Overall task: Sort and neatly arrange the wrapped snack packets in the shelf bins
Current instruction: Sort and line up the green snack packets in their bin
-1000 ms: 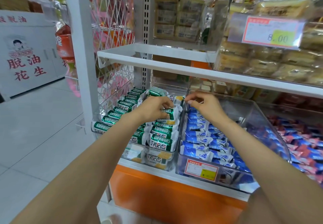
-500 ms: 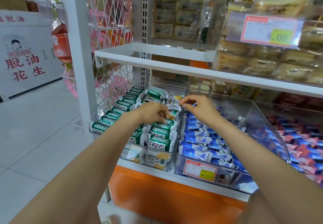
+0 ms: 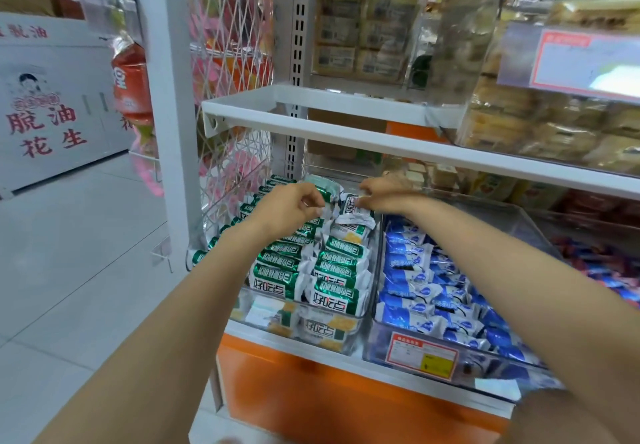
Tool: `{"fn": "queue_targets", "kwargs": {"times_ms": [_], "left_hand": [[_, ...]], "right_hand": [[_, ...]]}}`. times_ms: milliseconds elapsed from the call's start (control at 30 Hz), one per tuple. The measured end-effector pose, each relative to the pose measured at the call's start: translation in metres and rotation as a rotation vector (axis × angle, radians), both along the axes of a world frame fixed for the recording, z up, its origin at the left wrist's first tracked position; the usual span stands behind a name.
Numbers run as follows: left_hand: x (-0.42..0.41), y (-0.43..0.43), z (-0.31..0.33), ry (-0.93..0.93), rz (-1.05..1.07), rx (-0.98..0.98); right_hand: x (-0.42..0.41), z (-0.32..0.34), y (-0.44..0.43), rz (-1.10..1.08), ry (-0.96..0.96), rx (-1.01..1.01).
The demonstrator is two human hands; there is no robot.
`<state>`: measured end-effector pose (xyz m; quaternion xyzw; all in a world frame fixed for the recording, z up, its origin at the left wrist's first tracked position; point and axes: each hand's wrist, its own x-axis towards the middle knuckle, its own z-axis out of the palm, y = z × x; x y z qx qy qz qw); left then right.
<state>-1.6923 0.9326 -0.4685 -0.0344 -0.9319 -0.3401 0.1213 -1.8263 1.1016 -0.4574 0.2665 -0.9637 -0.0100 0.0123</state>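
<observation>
Green-and-white snack packets [image 3: 304, 270] lie in rows in the clear left bin [image 3: 298, 329] on the lower shelf. My left hand [image 3: 287, 210] hovers over the back of that bin with fingers curled, pinching the edge of a green packet [image 3: 323, 194]. My right hand [image 3: 384, 194] reaches across from the right and pinches the top of a white-and-green packet [image 3: 355, 213] at the bin's back right. Blue-and-white packets [image 3: 433, 291] fill the neighbouring clear bin [image 3: 540, 232].
A white shelf board [image 3: 346, 132] hangs low over both hands. Above it sit bins of pale pastry packs [image 3: 540, 125]. Red and blue packets [image 3: 602, 263] lie in a bin at far right. A white upright post [image 3: 169, 114] and wire mesh flank the left; tiled floor lies beyond.
Both hands have moved deeper toward the back of the green-packet bin. My right hand crossed from over the blue bin to the white-and-green packet. The view moved closer.
</observation>
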Motion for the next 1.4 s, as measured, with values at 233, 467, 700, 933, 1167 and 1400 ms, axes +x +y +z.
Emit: {"fn": "queue_targets", "kwargs": {"times_ms": [233, 467, 700, 933, 1167, 1400], "left_hand": [[0.0, -0.01, -0.001, 0.006, 0.033, -0.03], [0.0, -0.002, -0.001, -0.019, -0.006, -0.006], [-0.001, 0.0, -0.004, -0.136, -0.075, -0.042], [-0.001, 0.002, -0.008, -0.148, -0.043, -0.047], [-0.005, 0.006, -0.005, -0.064, 0.072, 0.125], [-0.013, 0.016, -0.008, -0.077, 0.044, 0.298]], "right_hand": [[-0.001, 0.013, -0.002, 0.064, -0.126, -0.004], [0.005, 0.019, -0.001, 0.032, -0.287, -0.059], [0.025, 0.023, -0.008, 0.079, -0.369, 0.042], [0.036, 0.028, -0.011, 0.169, -0.282, -0.005], [0.038, 0.041, 0.008, 0.201, -0.311, -0.309], [0.046, 0.028, 0.013, 0.189, -0.296, -0.344]]}}
